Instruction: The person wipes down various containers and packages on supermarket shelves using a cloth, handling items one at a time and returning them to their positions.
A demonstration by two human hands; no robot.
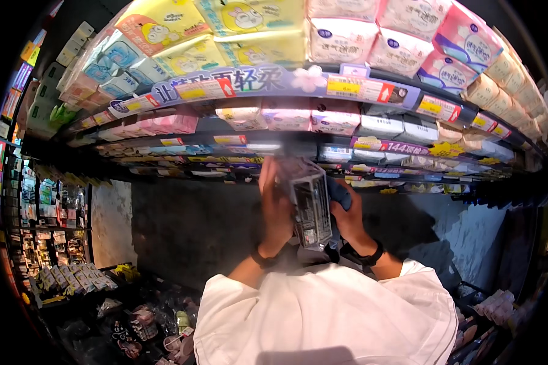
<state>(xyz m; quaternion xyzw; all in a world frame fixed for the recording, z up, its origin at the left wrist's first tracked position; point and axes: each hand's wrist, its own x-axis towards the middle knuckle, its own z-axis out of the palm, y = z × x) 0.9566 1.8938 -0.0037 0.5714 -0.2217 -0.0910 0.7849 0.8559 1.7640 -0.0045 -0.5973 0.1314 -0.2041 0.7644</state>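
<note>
Between my two hands, in front of my chest, is a clear box-shaped package (311,207) with dark parts and a pale frame; its upper end is blurred. My left hand (276,212) lies flat along its left side, fingers pointing up towards the shelves. On the other side, my right hand (348,212) is closed around a bunched blue-grey cloth (340,194), which touches the package. Dark bands circle both wrists. Whether the right fingers also touch the package cannot be told.
Ahead, a shelf rail (274,86) bears price tags below yellow tissue packs (260,45) and pink-white packs (342,41). Lower shelves hold more packs. Bagged shoes (141,324) and a rack of small boxes (75,278) stand at lower left. Further packs (495,305) lie at lower right.
</note>
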